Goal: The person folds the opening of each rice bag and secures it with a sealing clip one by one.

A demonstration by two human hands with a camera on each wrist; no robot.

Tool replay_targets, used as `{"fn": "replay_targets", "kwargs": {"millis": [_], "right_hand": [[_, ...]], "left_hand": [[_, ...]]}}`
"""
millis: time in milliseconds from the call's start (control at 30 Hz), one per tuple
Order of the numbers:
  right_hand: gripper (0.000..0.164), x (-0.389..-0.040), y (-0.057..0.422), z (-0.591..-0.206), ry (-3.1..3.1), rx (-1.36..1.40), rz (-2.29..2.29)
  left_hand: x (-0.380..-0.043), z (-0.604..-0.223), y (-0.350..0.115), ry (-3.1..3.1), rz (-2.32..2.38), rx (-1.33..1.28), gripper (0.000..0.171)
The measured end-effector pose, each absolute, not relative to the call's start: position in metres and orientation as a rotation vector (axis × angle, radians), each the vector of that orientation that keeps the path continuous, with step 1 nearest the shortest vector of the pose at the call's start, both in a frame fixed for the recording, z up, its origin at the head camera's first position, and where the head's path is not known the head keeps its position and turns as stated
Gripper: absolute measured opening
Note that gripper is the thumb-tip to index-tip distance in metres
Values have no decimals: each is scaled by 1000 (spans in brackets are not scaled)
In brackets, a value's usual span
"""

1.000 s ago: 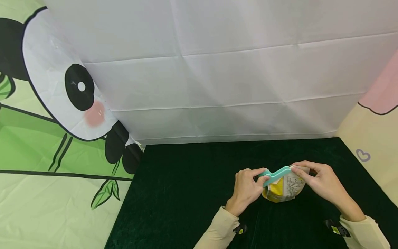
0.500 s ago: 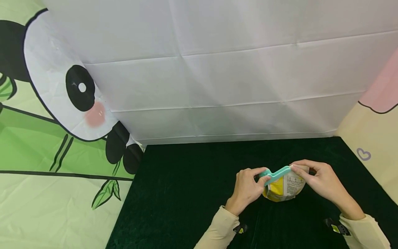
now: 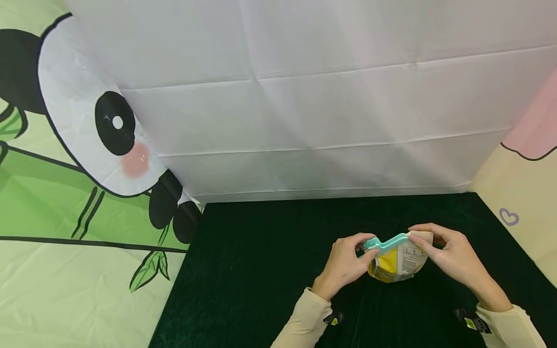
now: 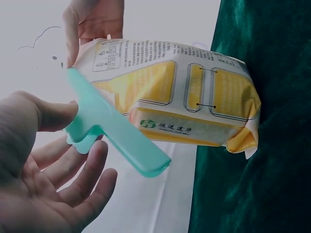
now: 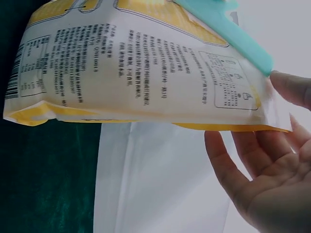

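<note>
A yellow and white printed food bag [image 3: 393, 265] is held up between the two hands over the dark green cloth. Across its top edge lies a turquoise bag clip [image 4: 119, 128], its long bar running along the bag. My left hand [image 3: 345, 261] pinches the clip's handle between thumb and forefinger, the other fingers loosely bent below. My right hand [image 3: 450, 253] pinches the bag's upper right corner with the thumb near the clip's end [image 5: 266, 68]. Whether the clip's jaws are fully pressed together I cannot tell.
A dark green cloth [image 3: 261, 270] covers the table. Behind it hangs a creased white sheet [image 3: 304, 121], with a panda-printed fabric [image 3: 69, 121] to the left and a cream printed fabric [image 3: 518, 193] to the right.
Both hands stay almost in place on the clip and bag. The left hand's wrist and fingers have shifted only slightly; the right thumb has moved a little at the bag corner.
</note>
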State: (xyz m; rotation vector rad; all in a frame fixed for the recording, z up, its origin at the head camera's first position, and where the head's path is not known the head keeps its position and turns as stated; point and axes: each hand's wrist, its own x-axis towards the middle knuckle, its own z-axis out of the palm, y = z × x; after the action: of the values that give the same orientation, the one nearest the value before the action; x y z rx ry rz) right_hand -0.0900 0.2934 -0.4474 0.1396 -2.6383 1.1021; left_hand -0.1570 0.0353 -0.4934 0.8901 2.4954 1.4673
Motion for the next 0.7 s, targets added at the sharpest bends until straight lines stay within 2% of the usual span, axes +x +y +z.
{"fn": "replay_targets", "kwargs": {"millis": [200,400,700], "right_hand": [[43,-85,301,-461,-2631,155,1170],[46,-78,305,-483,-2645,184,1226],[60,-78,305,-511,-2702,170,1330]], "left_hand": [[-157,-496,34,2465,1488,883,31],[-157,-499,31,2465,1479,877,41],[-157,-500,27,2480,1463,885,39]]}}
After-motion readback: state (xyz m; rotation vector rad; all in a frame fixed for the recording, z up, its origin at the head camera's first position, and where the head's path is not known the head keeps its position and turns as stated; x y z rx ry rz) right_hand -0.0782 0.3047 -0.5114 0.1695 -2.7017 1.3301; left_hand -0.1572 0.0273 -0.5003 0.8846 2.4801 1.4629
